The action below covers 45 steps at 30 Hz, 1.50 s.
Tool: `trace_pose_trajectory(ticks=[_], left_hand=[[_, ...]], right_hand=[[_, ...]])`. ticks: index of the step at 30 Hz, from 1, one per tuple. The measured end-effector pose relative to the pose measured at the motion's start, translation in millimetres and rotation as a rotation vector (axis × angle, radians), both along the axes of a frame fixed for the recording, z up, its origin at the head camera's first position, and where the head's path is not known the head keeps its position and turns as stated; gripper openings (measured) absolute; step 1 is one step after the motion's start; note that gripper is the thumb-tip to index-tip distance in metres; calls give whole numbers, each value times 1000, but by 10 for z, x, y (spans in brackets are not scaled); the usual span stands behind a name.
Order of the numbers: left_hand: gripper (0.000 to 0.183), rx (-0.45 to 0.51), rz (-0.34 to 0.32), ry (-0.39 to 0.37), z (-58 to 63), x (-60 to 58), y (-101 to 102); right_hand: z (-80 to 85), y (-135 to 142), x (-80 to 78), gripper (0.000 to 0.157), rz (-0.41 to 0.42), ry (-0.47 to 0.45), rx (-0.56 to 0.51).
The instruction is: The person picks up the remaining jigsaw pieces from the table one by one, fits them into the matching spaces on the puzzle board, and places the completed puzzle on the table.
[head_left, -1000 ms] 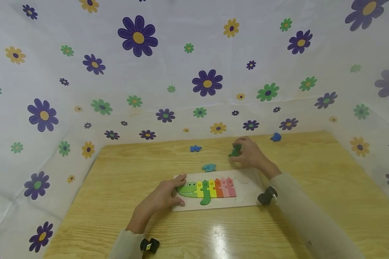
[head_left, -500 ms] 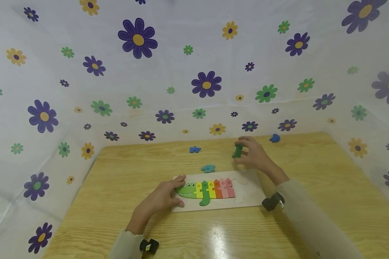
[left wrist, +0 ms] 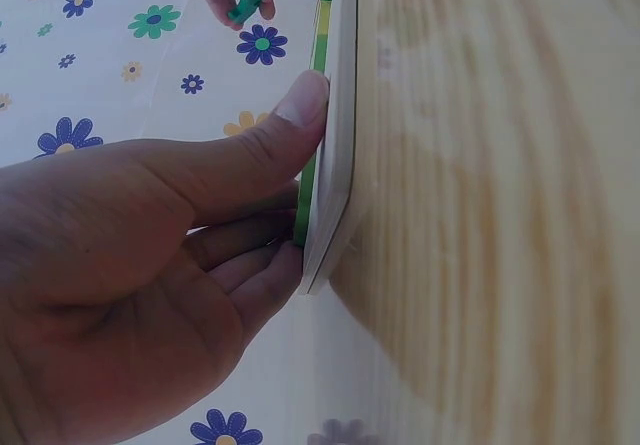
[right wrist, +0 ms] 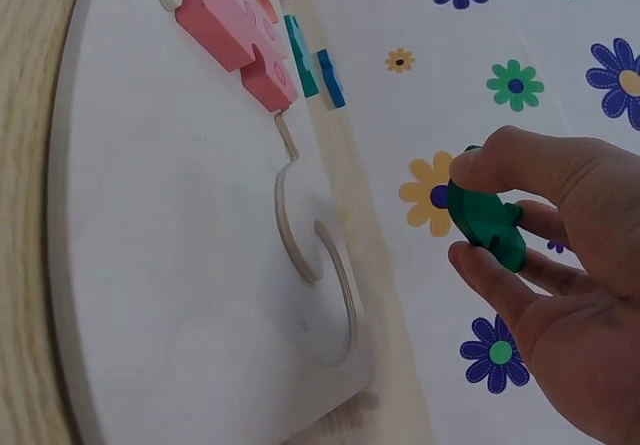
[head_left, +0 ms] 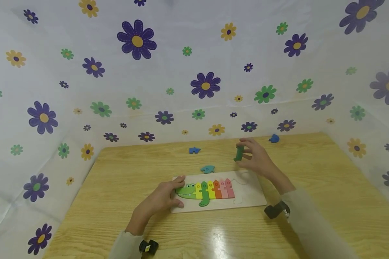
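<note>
A wooden crocodile puzzle board point(head_left: 251, 190) lies on the table, with the green head and several coloured, numbered pieces set in its left part. My left hand point(head_left: 163, 196) holds the board's left end, thumb near the front corner and fingers toward the back edge. Beyond the board, my right hand point(head_left: 256, 158) pinches a dark green puzzle piece point(head_left: 239, 153) between thumb and fingers, raised off the table. In the right wrist view that green piece point(right wrist: 487, 227) shows between the fingertips, apart from the board. Curved outlines mark the board's bare right part.
A teal puzzle piece point(head_left: 208, 169) lies just behind the board. Farther back are a blue piece point(head_left: 194, 150) and a rounded blue piece point(head_left: 274, 138) near the table's back edge. A flower-printed curtain point(head_left: 168, 72) encloses the wooden table point(head_left: 116, 180).
My right hand has lifted the green piece and drawn it slightly right, turning it more upright. My left hand stays on the board. The head view has shifted slightly.
</note>
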<state>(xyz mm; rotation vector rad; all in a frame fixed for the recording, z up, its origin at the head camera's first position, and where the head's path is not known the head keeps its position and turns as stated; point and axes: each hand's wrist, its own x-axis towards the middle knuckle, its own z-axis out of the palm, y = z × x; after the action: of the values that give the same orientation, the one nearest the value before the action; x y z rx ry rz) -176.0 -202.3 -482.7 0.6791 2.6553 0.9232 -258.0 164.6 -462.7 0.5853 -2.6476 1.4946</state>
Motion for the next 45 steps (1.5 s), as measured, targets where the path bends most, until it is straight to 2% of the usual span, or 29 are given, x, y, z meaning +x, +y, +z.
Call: trace_pose_trajectory(ticks=[9,21,31,45], left_hand=[[75,2,-1,-8,1,-3,4],[75,7,-1,-10,-22,-3,-2],[75,9,5,-12,-30,-3,-10],[75,18,-3,-7,-16,6,-2]], right_hand=[[-52,65,97,60,5,20,-55],[-69,132,166,62,17,3,-106],[-33,142,214,69,4,16,-119],[21,230,237,63,-8,28,-151]])
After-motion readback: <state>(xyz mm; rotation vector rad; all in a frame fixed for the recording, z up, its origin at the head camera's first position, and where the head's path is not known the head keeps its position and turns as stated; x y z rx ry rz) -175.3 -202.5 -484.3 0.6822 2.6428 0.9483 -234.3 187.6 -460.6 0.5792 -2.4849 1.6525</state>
